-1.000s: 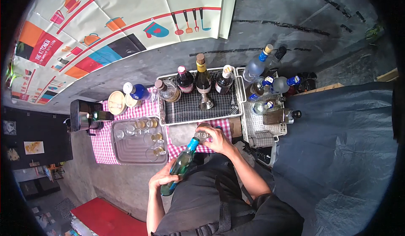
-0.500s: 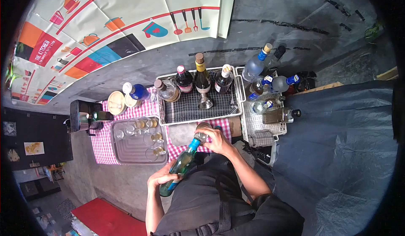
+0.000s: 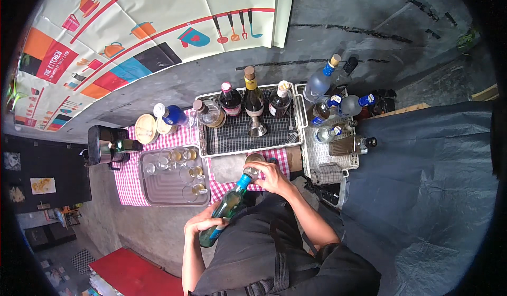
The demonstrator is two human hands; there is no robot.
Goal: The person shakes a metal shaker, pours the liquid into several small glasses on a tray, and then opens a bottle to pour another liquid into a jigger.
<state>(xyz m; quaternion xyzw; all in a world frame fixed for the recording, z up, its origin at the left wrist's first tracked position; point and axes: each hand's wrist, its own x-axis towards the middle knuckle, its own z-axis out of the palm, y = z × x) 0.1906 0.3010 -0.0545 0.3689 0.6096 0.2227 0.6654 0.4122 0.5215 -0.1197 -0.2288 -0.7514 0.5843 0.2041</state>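
Note:
In my left hand [image 3: 203, 222] is a green glass bottle [image 3: 226, 209] with a blue neck band, gripped around its lower body. The bottle is tilted, its neck pointing away and to the right. Its mouth meets the rim of a small clear glass [image 3: 254, 159]. My right hand [image 3: 273, 178] has its fingers closed around that glass, hiding part of it. Whether liquid is flowing cannot be made out. Beneath the glass is the table with a pink checked cloth [image 3: 283, 161] and a grey board [image 3: 224, 164].
A grey tray [image 3: 149, 193] with several glasses stands left. Behind, a white-rimmed tray [image 3: 210, 153] carries bottles and a metal jigger [image 3: 256, 129]. A white basket [image 3: 346, 161] of bottles is right. A black dispenser-like box [image 3: 99, 145] and wooden bowl [image 3: 146, 129] stand far left.

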